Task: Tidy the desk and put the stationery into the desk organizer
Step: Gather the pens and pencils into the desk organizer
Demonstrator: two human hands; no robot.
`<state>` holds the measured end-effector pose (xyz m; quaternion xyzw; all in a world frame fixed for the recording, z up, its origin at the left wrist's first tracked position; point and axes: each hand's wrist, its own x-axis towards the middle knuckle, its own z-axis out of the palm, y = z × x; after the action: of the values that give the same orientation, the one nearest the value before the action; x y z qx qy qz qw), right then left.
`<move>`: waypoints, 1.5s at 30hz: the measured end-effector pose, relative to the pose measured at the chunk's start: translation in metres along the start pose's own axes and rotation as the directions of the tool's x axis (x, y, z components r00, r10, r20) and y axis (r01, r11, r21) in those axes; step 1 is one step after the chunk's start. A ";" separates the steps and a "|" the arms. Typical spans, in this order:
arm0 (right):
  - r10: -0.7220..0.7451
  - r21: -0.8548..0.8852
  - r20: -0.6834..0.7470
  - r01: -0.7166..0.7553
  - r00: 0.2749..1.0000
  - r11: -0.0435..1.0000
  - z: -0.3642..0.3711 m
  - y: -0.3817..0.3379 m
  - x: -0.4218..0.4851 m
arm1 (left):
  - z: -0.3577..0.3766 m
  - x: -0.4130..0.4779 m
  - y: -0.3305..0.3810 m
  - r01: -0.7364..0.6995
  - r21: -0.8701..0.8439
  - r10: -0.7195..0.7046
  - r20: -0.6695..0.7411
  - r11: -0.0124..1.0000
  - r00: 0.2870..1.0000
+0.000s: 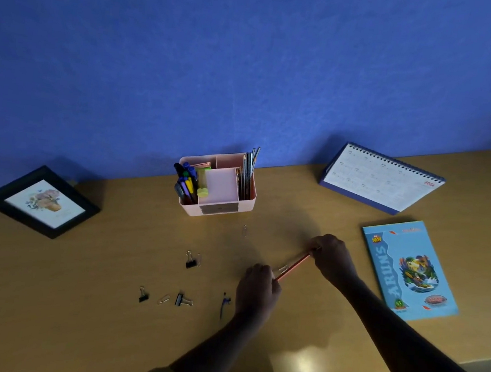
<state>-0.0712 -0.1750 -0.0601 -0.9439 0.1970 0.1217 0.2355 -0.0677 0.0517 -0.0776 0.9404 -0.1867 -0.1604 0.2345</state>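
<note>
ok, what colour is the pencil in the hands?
Orange-red pencil, clearest in the head view.

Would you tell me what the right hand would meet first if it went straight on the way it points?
Probably the desk organizer, at its right end: the right hand, holding the pencil, points forward-left over bare desk towards it. Depth is uncertain.

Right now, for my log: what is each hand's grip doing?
Left hand: grip closed on the near end of the red pencil.
Right hand: grip closed on its far end.
</note>
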 end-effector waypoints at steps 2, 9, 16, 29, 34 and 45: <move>-0.001 0.001 0.004 0.001 1.000 1.000 -0.002 -0.002 -0.003 | -0.007 0.001 0.003 0.047 -0.072 -0.048 -0.014 0.996 0.999; -0.277 -0.081 0.019 0.277 0.961 0.957 -0.023 -0.044 -0.012 | -0.049 0.020 0.022 0.068 -0.411 -0.117 -0.096 0.909 0.988; -0.491 -0.022 -0.141 0.494 0.859 0.869 -0.043 -0.094 -0.001 | -0.100 0.044 0.027 -0.071 -0.477 -0.064 -0.262 0.876 0.963; -0.274 0.254 -0.518 0.452 0.810 0.855 -0.094 -0.177 0.066 | -0.128 0.031 -0.034 0.111 -0.473 -0.211 -0.165 0.874 0.963; -0.284 0.263 -0.500 0.456 0.818 0.850 -0.100 -0.203 0.081 | -0.122 0.010 -0.068 0.221 -0.425 -0.271 -0.062 0.878 0.961; -0.070 0.323 -0.289 0.166 0.955 0.932 -0.048 -0.210 0.110 | -0.130 -0.001 -0.110 0.275 -0.388 -0.329 -0.078 0.879 0.941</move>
<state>0.1237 -0.0633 0.0293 -0.9062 0.1880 -0.0601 0.3741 0.0123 0.1921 -0.0241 0.9053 0.0134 -0.1606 0.3930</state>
